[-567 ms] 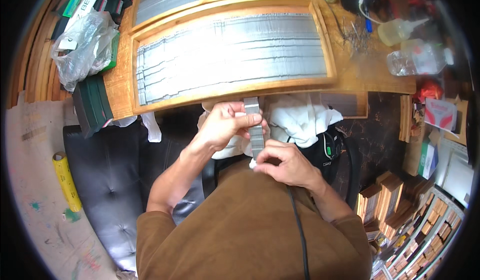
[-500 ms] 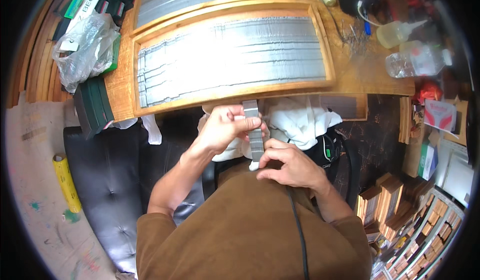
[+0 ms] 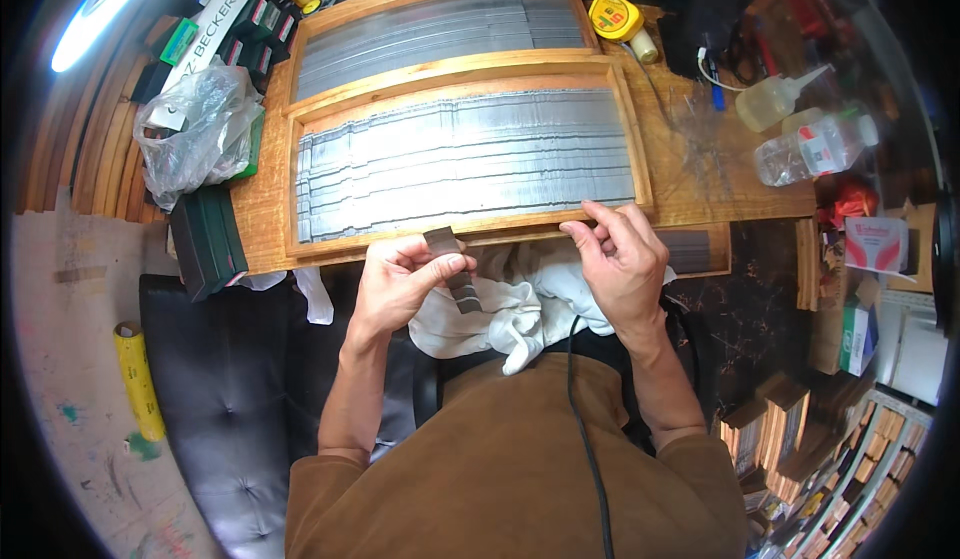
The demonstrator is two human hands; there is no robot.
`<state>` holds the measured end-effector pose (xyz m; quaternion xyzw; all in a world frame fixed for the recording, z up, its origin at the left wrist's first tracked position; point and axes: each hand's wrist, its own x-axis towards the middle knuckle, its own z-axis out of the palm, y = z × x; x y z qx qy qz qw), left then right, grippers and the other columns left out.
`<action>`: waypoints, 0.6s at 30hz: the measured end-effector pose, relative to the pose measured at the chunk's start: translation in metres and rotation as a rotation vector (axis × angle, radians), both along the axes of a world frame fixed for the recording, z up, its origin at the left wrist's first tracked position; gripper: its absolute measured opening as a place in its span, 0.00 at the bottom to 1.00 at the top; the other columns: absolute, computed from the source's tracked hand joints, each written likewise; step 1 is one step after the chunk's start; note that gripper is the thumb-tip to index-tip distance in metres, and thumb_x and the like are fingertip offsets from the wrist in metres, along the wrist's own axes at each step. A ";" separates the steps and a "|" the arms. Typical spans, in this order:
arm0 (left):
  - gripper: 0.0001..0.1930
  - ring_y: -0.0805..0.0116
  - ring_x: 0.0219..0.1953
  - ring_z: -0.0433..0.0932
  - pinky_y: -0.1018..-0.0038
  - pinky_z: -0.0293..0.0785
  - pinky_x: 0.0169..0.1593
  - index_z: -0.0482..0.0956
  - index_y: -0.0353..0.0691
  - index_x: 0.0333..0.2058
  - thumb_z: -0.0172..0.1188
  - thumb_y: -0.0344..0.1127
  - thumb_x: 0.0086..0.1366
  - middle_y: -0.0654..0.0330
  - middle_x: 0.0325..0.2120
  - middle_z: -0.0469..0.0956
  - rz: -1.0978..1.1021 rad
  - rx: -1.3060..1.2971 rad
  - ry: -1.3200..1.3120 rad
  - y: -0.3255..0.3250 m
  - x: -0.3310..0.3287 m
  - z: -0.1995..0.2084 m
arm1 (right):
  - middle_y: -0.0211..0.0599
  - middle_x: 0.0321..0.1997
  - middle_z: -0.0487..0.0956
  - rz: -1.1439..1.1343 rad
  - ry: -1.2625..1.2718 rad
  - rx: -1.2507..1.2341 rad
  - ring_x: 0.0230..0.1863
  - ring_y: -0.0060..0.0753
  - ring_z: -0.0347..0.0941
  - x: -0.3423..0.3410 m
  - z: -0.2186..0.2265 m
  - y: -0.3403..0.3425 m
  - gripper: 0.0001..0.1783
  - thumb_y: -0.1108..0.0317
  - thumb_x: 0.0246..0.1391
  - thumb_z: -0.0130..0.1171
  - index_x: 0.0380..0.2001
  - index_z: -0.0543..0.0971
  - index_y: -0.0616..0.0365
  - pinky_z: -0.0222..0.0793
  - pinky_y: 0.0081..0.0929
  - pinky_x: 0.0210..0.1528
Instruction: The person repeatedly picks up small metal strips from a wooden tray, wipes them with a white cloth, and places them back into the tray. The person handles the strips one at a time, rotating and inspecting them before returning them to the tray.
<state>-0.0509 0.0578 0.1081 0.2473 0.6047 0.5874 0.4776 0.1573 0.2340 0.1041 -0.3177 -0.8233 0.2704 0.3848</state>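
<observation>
Right hand (image 3: 622,264) has moved away, its grip unclear; left hand (image 3: 393,281) pinches the grey strip (image 3: 463,293) beneath its thumb.

The hands (image 3: 388,284) (image 3: 625,264) have space between, tray rim (image 3: 520,222) ahead.

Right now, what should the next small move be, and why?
Probably bring the right hand to the strip's lower end to steady it. The left hand alone pinches the strip, which tilts with that end free, over the cloth in this view, while the right hand, by the tray's front rim, appears to hold nothing.
</observation>
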 end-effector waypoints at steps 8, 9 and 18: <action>0.05 0.67 0.38 0.88 0.74 0.84 0.43 0.85 0.28 0.40 0.67 0.21 0.65 0.52 0.35 0.88 -0.108 0.332 0.481 0.018 0.029 0.045 | 0.32 0.39 0.77 0.473 0.062 -0.383 0.32 0.18 0.72 -0.008 0.070 -0.006 0.33 0.61 0.47 0.81 0.55 0.81 0.64 0.69 0.18 0.29; 0.08 0.66 0.38 0.88 0.75 0.83 0.44 0.85 0.30 0.41 0.68 0.19 0.63 0.52 0.35 0.89 -0.093 0.392 0.601 0.028 0.031 0.054 | 0.31 0.39 0.77 0.542 0.129 -0.320 0.33 0.18 0.71 -0.017 0.082 -0.007 0.30 0.65 0.47 0.80 0.53 0.83 0.63 0.68 0.17 0.30; 0.09 0.77 0.32 0.80 0.78 0.77 0.37 0.85 0.34 0.44 0.65 0.23 0.66 0.59 0.30 0.85 -0.026 0.335 0.620 0.044 0.013 0.036 | 0.31 0.33 0.78 0.646 0.248 -0.308 0.33 0.22 0.74 -0.061 0.071 0.003 0.11 0.84 0.49 0.72 0.37 0.88 0.63 0.70 0.20 0.35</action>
